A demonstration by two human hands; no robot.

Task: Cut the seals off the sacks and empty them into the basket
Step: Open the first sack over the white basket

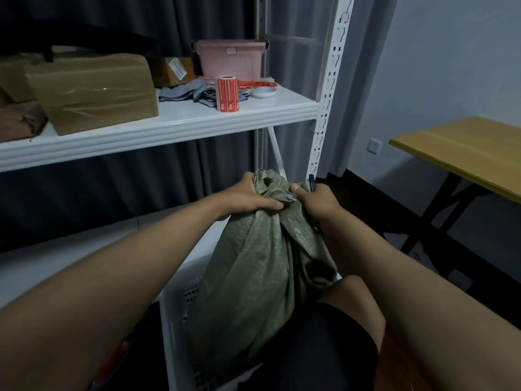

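A green woven sack (253,272) stands upright in front of me, its lower part over a white perforated basket (180,311). My left hand (248,197) grips the bunched neck of the sack from the left. My right hand (317,200) grips the neck from the right, and a dark tool handle (311,182) sticks up out of its fist. The sack's gathered top (269,182) pokes up between both hands. The seal itself is hidden in the folds.
A white metal shelf (169,122) stands ahead with taped cardboard boxes (93,91), a red label roll (227,93), a tape roll (263,93) and a pink bin (229,59). A yellow folding table (465,156) stands at the right. My knee (346,292) is beside the sack.
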